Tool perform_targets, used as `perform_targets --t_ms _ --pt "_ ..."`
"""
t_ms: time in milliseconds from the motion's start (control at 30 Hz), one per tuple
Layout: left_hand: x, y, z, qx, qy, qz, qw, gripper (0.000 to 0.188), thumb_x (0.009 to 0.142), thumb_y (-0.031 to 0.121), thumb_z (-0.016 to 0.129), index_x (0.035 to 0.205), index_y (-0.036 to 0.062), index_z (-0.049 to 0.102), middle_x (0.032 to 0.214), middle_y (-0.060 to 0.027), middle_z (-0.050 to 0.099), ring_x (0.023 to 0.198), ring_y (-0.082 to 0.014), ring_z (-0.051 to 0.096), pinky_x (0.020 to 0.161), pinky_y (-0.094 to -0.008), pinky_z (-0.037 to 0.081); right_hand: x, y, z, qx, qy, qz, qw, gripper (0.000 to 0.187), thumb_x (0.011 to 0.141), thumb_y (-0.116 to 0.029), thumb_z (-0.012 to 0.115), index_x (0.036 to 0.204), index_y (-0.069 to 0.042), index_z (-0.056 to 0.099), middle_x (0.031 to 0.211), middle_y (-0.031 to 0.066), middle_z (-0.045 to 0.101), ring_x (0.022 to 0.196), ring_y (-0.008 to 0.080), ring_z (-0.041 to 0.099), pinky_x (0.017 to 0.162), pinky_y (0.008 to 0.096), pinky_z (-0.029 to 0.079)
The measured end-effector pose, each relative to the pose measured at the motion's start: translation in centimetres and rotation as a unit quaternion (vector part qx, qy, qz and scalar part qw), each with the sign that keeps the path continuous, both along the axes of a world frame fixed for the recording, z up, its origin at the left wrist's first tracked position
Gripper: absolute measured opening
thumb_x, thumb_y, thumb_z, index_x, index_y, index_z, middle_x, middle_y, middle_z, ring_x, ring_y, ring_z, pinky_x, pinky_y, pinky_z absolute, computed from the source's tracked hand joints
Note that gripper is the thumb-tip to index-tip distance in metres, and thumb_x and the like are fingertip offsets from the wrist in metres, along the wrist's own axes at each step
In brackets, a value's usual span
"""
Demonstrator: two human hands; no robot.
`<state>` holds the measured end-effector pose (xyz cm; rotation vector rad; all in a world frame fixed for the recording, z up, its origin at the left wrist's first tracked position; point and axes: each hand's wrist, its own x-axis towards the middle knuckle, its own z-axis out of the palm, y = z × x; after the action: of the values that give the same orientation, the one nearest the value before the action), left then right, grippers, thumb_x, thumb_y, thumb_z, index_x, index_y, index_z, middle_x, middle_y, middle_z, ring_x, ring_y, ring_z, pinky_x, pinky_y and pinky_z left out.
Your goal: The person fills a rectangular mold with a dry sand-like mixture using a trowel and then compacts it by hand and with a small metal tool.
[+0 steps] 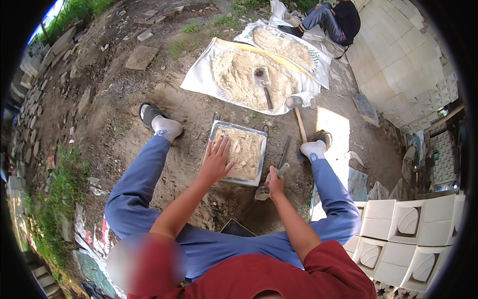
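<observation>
A square metal mould stands on the dirt between my feet, filled with pale, sandy, damp-looking mix. My left hand rests flat on the mix at the mould's left side, fingers spread. Just outside the mould's lower right corner, my right hand is closed around a tool with a light grey round handle, probably a trowel; its other end is partly hidden. Close by, a thin dark metal bar lies on the ground.
White sacks spread beyond the mould carry heaps of mix, with a scoop on the nearer one. A long-handled mallet lies near my right foot. Pale blocks are stacked at right. Another person sits at the back.
</observation>
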<state>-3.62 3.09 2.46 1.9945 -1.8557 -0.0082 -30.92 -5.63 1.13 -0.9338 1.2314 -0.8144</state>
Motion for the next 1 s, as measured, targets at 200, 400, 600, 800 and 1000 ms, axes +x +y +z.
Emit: perform_targets --t_ms 200,400,600,800,1000 --pt "0.0 -3.1 -0.6 -0.006 0.009 0.028 1.000 0.082 0.106 0.056 0.043 0.162 -0.0025 0.028 0.172 -0.0194 0.024 0.160 -0.0352 0.019 0.131 -0.0489 0.011 0.2 0.6 0.1 -0.020 0.020 0.001 1.000 0.041 0.105 -0.037 0.065 0.074 -0.018 0.045 0.057 -0.0063 0.037 0.044 0.0091 0.035 0.045 0.0315 0.031" --pt "-0.8 -0.8 -1.0 -0.017 0.035 -0.022 0.999 0.083 0.106 0.056 0.044 0.161 -0.0041 0.029 0.171 -0.0214 0.025 0.160 -0.0379 0.020 0.130 -0.0490 0.014 -0.4 1.4 0.5 -0.042 0.009 -0.008 0.999 0.050 0.106 -0.038 0.063 0.067 -0.017 0.040 0.053 -0.0035 0.037 0.042 0.0112 0.035 0.043 0.0320 0.029" --pt "0.1 -2.3 -0.6 0.006 0.021 0.018 1.000 0.082 0.107 0.056 0.041 0.162 -0.0038 0.027 0.171 -0.0220 0.023 0.161 -0.0367 0.018 0.130 -0.0485 0.014 -0.4 -0.2 4.3 -0.080 -0.079 0.005 0.994 0.054 0.108 -0.036 0.060 0.063 -0.018 0.035 0.052 -0.0036 0.035 0.041 0.0118 0.032 0.042 0.0324 0.028" --pt "-1.9 -2.8 -1.6 -0.023 0.053 0.011 0.998 0.083 0.107 0.055 0.042 0.162 -0.0046 0.028 0.172 -0.0226 0.022 0.161 -0.0374 0.017 0.130 -0.0491 0.013 1.4 -1.6 12.2 -0.172 -0.143 -0.017 0.975 0.052 0.109 -0.034 0.058 0.065 -0.018 0.034 0.052 -0.0035 0.029 0.042 0.0120 0.030 0.043 0.0322 0.028" --pt "-2.4 -2.5 -0.1 -0.029 0.058 -0.012 0.998 0.084 0.105 0.056 0.045 0.162 -0.0047 0.028 0.171 -0.0228 0.023 0.160 -0.0373 0.018 0.130 -0.0493 0.012 3.8 -2.0 18.2 -0.224 -0.179 0.000 0.958 0.052 0.108 -0.035 0.059 0.066 -0.015 0.036 0.053 -0.0009 0.037 0.043 0.0124 0.032 0.043 0.0319 0.025"
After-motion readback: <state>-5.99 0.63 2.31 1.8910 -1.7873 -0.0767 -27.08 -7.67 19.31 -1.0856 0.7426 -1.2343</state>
